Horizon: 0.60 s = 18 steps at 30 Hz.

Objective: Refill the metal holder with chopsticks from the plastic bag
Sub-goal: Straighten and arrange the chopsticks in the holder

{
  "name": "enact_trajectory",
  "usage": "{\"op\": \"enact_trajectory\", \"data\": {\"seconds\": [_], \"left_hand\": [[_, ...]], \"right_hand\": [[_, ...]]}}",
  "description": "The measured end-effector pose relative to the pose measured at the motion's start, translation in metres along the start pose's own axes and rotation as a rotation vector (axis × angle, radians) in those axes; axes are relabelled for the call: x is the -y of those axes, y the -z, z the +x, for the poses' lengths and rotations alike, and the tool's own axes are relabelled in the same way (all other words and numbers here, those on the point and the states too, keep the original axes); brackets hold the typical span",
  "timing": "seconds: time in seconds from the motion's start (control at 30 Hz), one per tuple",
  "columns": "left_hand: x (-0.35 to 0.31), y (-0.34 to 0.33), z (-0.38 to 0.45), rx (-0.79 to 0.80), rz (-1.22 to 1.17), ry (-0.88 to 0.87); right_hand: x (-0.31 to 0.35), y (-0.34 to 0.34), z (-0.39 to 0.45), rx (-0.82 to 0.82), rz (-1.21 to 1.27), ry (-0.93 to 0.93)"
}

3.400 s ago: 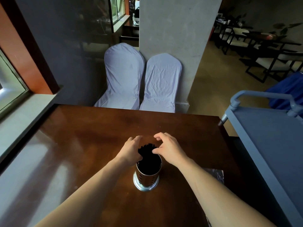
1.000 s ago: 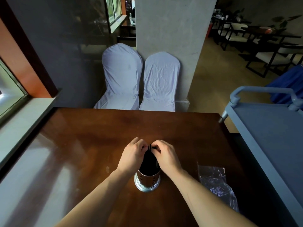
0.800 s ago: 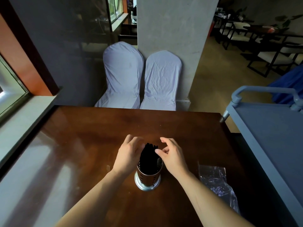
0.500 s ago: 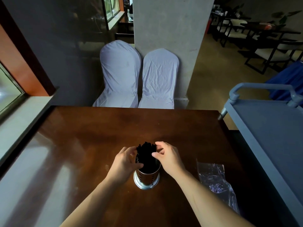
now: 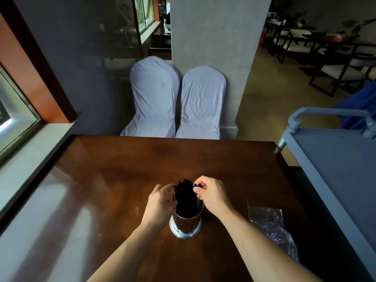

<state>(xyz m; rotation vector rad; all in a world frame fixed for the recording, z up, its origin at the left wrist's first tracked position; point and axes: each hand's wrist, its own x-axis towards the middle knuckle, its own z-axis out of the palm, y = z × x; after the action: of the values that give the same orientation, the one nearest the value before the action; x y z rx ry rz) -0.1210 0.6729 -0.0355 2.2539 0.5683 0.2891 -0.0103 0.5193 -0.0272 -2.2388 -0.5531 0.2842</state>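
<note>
A round perforated metal holder [image 5: 185,223] stands upright near the front of the dark wooden table [image 5: 114,180]. A thick bunch of black chopsticks [image 5: 184,195] sticks up out of it. My left hand [image 5: 160,204] rests against the left side of the bunch and the holder's rim, fingers loosely curved. My right hand [image 5: 211,195] is at the right side of the bunch, its thumb and fingers pinched on the tops of a few chopsticks. A crumpled clear plastic bag [image 5: 270,224] lies flat on the table to the right of my right forearm.
Two white-covered chairs [image 5: 177,100] stand past the table's far edge against a concrete pillar [image 5: 213,37]. A grey service cart [image 5: 333,159] stands close to the table's right side. A window ledge [image 5: 24,151] runs along the left.
Both hands have stayed at the bunch in the holder. They closed over its top, opened, and now the right fingers pinch a few chopstick tops while the left hand sits lower at the side.
</note>
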Motion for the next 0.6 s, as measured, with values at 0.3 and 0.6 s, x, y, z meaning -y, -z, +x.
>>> {"op": "enact_trajectory", "data": {"seconds": [0.3,0.6], "left_hand": [[-0.044,0.026,0.001,-0.059,-0.114,-0.198],[-0.103,0.033,-0.002,0.257,-0.254,-0.370]], "right_hand": [[0.030,0.056,-0.013,-0.027,-0.045,0.106],[0.098,0.099,-0.037,-0.045,0.038,0.340]]}}
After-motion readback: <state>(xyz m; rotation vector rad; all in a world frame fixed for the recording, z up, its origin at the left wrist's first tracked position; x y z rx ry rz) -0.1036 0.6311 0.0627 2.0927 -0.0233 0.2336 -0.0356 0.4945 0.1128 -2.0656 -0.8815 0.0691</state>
